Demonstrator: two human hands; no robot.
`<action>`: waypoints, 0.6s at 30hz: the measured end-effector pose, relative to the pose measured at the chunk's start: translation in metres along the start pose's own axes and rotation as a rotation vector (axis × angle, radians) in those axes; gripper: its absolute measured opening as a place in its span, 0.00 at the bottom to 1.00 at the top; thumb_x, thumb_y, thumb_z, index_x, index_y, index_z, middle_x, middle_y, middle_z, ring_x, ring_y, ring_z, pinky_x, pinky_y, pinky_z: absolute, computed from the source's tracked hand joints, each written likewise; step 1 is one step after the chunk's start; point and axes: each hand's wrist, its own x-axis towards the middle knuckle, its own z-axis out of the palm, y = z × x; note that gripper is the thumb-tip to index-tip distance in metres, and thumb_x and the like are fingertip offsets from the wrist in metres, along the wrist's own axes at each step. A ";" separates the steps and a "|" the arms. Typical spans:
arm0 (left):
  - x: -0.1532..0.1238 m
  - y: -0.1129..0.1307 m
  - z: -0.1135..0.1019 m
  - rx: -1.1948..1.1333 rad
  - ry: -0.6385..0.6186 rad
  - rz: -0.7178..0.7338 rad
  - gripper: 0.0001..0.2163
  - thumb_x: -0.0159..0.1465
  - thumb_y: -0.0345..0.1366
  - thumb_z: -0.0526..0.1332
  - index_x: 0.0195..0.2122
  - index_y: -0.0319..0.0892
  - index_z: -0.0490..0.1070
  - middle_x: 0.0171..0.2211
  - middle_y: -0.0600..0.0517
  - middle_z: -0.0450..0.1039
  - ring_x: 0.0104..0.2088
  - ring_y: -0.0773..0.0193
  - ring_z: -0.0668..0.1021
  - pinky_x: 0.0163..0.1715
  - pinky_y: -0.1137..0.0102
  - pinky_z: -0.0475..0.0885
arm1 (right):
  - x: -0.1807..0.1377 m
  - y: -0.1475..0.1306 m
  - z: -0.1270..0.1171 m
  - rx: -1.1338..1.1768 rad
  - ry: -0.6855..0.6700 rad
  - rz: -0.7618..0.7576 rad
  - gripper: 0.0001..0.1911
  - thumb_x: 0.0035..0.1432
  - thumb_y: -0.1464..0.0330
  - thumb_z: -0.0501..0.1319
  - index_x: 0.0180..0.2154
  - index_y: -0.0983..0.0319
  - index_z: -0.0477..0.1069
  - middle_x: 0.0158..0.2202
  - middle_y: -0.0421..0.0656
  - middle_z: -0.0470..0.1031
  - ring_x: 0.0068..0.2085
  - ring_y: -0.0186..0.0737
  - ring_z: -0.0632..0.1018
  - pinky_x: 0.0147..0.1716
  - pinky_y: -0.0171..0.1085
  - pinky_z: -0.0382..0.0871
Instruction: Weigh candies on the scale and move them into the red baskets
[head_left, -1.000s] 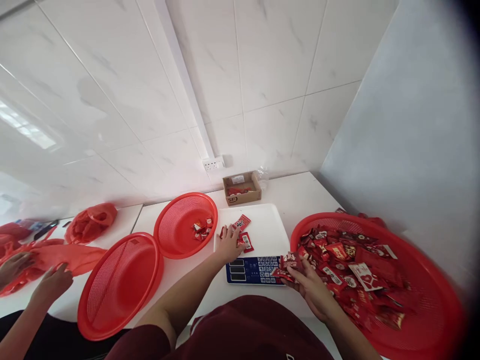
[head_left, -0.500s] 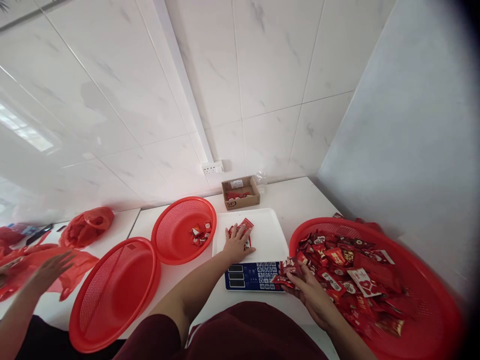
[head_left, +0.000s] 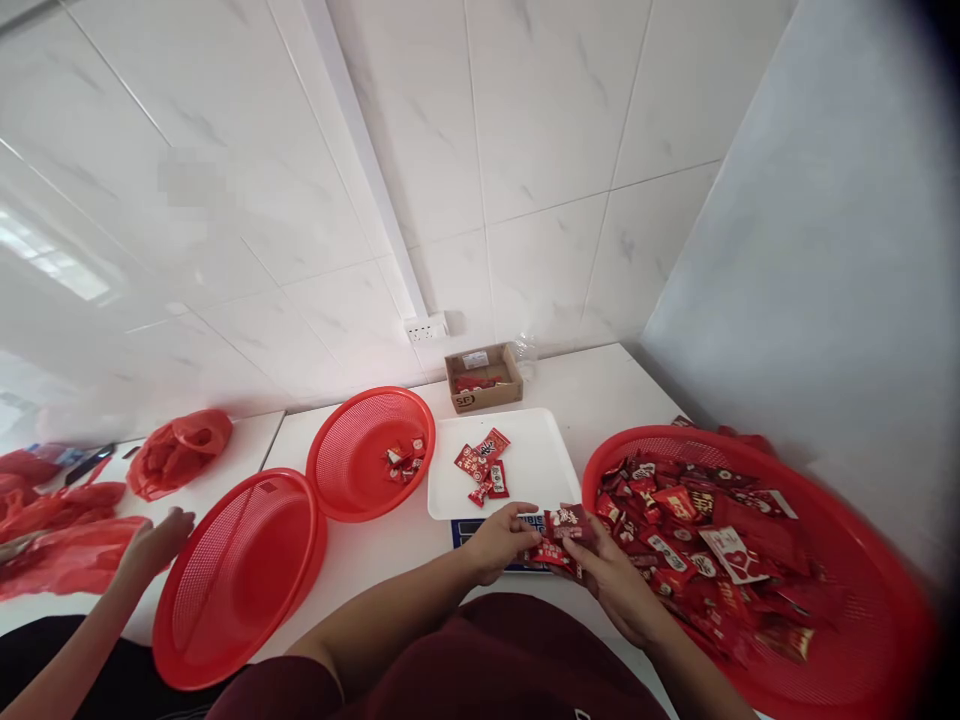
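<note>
Several small red and dark-red candy packets (head_left: 568, 523) are in my right hand (head_left: 609, 578), its thumb pressed over them. My left hand (head_left: 501, 545) pinches the left edge of the same packets, with its fingers bent. Both hands are above the blue keypad panel (head_left: 466, 530) of a weighing scale and partly hide it. On the scale's white tray (head_left: 536, 450), just beyond the hands, lie several red packets (head_left: 484, 462). To the right of my right hand stands a large red basket (head_left: 862, 560) heaped with similar red packets (head_left: 675, 510).
Left of the scale is a red basket (head_left: 337, 455) with a few packets, and nearer me another red basket (head_left: 240, 580). A cardboard box (head_left: 487, 398) stands behind the scale. At far left a co-worker's hand (head_left: 157, 545) is over red plastic bags (head_left: 82, 565).
My left hand has left the packets on the scale tray and come back toward me, to the packets in my right hand. The co-worker's hand has moved right.
</note>
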 end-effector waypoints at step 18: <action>0.031 0.040 -0.054 1.352 0.412 0.393 0.32 0.58 0.46 0.60 0.62 0.46 0.54 0.66 0.43 0.45 0.65 0.44 0.45 0.61 0.47 0.45 | 0.007 0.005 -0.023 -0.097 0.266 -0.127 0.29 0.38 0.55 0.70 0.42 0.55 0.66 0.39 0.40 0.76 0.41 0.43 0.76 0.39 0.42 0.73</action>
